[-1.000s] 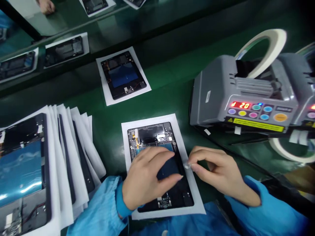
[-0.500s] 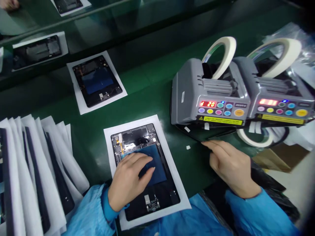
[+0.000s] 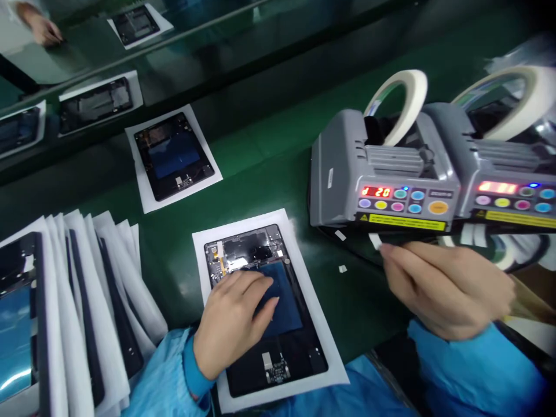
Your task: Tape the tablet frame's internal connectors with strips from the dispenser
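- Surface: green work mat (image 3: 260,174) on an assembly bench, with a raised glossy conveyor strip (image 3: 182,46) running along its far side.
- Opened tablet (image 3: 264,307): back cover off, lying flat on a white sheet of paper (image 3: 330,365) directly in front of the person. Its long axis runs from near to far, leaning slightly leftward at the far end; the small connector board sits at the near end, the shielded circuit section at the far end, and the blue battery in the middle.
- Left hand (image 3: 234,318): resting palm down on the tablet, fingers spread slightly apart and pressed flat on the blue battery; it grips nothing.
- Right hand (image 3: 443,284): raised just below the front of the nearer dispenser, thumb and forefinger pinched together on a small strip of white tape (image 3: 374,240) at the dispenser's outlet.
- Tape dispenser (image 3: 382,174): grey automatic unit to the right of the tablet, red digits lit, coloured buttons on its face, a roll of white tape (image 3: 403,98) standing on top.
- Second tape dispenser (image 3: 508,174): same kind, touching the first on its right, with its own roll.
- Loose tape scraps (image 3: 343,269): on the mat between tablet and dispenser.
- Stack of tablets (image 3: 78,324): at the left, fanned out, interleaved with white sheets.
- Further tablet on paper (image 3: 174,156): beyond the first, well apart from it, long axis likewise near to far.
- More tablets (image 3: 95,101): on the conveyor strip.
- Another person's hand (image 3: 41,26): at the far left corner.
- Sleeves (image 3: 478,370): light blue, on both of the person's arms.
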Demonstrator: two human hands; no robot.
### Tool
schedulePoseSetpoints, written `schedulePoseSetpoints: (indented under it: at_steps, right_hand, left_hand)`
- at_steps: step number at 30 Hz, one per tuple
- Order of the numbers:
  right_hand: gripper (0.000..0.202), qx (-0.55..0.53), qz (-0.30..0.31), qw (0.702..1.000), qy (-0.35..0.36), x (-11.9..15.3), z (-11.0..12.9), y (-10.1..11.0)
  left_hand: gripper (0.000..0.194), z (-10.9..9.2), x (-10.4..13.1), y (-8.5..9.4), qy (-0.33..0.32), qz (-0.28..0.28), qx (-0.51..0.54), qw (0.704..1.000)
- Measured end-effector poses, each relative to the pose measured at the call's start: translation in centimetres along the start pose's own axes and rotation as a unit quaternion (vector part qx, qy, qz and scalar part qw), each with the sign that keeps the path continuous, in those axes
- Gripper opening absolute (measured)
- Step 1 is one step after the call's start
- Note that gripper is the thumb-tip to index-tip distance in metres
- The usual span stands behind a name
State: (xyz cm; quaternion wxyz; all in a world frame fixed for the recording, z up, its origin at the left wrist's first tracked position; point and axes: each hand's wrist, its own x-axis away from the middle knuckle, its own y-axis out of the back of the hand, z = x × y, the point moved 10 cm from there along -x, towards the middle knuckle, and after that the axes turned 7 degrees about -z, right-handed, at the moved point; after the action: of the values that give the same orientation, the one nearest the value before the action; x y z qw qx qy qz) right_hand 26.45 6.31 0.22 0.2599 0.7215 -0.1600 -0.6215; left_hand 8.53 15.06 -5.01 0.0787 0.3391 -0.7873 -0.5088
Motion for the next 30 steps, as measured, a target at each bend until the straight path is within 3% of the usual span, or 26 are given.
schedulePoseSetpoints:
  at_steps: [2,6,11,14,20,30]
  right_hand:
    - [0.027,-0.082,0.034,0.996,-0.027,-0.3,0.9,-0.7]
    - [0.014,-0.193,0.121,0.974,-0.013,-1.1,4.0,-4.5]
    - [0.01,-0.215,0.15,0.965,0.001,-1.6,5.0,-9.4]
    - [0.013,-0.224,0.153,0.962,-0.006,-1.2,4.9,-11.2]
    - [0.014,-0.254,0.165,0.953,-0.009,-0.9,5.2,-11.9]
    - [0.017,-0.259,0.178,0.949,-0.016,-0.6,5.4,-12.2]
  left_hand:
    - [0.02,-0.2,-0.5,-0.6,-0.019,0.011,-0.053,0.998]
    - [0.022,0.3,-1.9,-2.0,-0.014,0.023,-0.118,0.993]
    - [0.017,1.2,-3.6,-2.7,0.018,0.007,-0.107,0.994]
    - [0.019,1.8,-4.2,-3.0,0.031,0.002,-0.096,0.995]
    - [0.017,2.7,-4.1,-3.7,0.051,0.01,-0.044,0.998]
    - [0.018,2.6,-4.1,-3.6,0.049,-0.001,-0.033,0.998]
